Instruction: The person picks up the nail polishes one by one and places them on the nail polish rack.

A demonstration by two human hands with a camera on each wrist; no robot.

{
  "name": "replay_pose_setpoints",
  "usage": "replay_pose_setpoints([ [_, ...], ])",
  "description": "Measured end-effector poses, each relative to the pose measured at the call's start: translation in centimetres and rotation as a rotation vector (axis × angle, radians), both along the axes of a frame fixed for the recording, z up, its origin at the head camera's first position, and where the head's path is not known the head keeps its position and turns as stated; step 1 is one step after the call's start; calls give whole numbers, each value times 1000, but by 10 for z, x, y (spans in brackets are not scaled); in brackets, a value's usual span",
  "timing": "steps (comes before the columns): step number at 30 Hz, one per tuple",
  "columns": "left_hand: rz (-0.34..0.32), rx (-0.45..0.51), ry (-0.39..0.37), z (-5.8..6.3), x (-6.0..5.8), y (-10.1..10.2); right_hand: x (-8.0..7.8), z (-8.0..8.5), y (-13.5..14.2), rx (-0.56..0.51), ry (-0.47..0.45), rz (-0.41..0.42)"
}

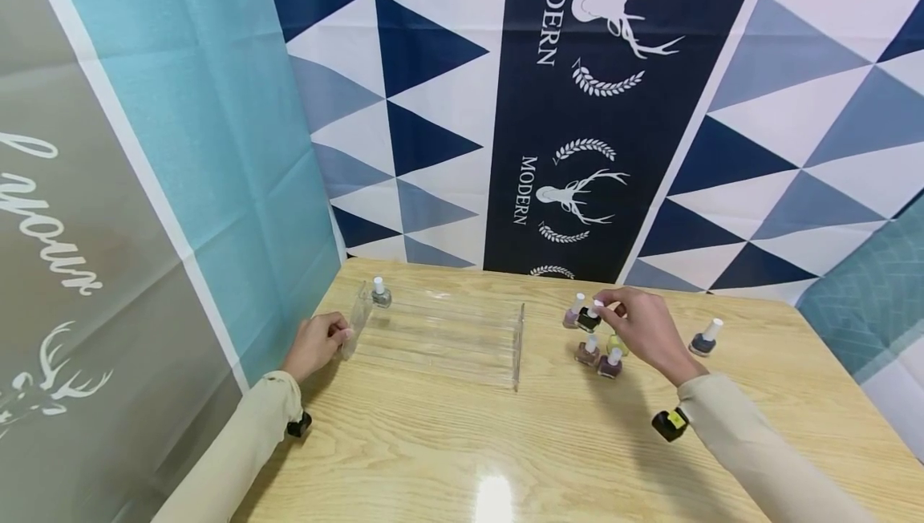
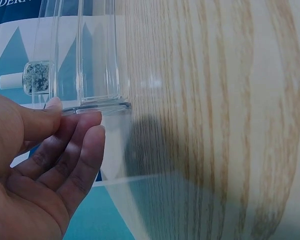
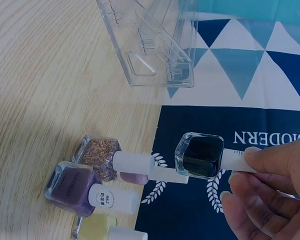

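My right hand (image 1: 645, 329) pinches the white cap of a dark nail polish bottle (image 3: 203, 155) between thumb and fingers. In the right wrist view the bottle appears lifted beside other bottles: a glittery brown one (image 3: 101, 156), a purple one (image 3: 72, 186) and a yellow one (image 3: 94, 226). A lilac bottle (image 1: 571, 317) stands just behind. At the left, my left hand (image 1: 318, 342) grips the end panel of a clear stepped rack (image 1: 440, 336), thumb on one side and fingers on the other. A grey speckled polish bottle (image 2: 37, 78) stands on the rack's back tier, near that end.
A dark blue-grey polish bottle (image 1: 703, 340) stands apart on the right of the wooden table (image 1: 404, 451). Patterned cloth (image 1: 433, 106) hangs behind the table, and a teal and grey cloth (image 1: 216, 146) hangs close along the left side.
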State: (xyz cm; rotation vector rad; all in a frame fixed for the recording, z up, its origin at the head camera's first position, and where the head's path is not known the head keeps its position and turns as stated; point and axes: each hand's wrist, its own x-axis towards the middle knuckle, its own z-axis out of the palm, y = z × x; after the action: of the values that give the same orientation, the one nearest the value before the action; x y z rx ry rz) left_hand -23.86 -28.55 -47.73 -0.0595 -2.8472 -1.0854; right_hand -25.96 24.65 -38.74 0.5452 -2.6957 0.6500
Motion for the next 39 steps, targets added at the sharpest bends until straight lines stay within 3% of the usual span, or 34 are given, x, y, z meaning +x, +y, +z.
replay_pose_setpoints([
  [39, 2, -29, 5, 1, 2, 0, -6, 1, -31, -32, 4, 59],
])
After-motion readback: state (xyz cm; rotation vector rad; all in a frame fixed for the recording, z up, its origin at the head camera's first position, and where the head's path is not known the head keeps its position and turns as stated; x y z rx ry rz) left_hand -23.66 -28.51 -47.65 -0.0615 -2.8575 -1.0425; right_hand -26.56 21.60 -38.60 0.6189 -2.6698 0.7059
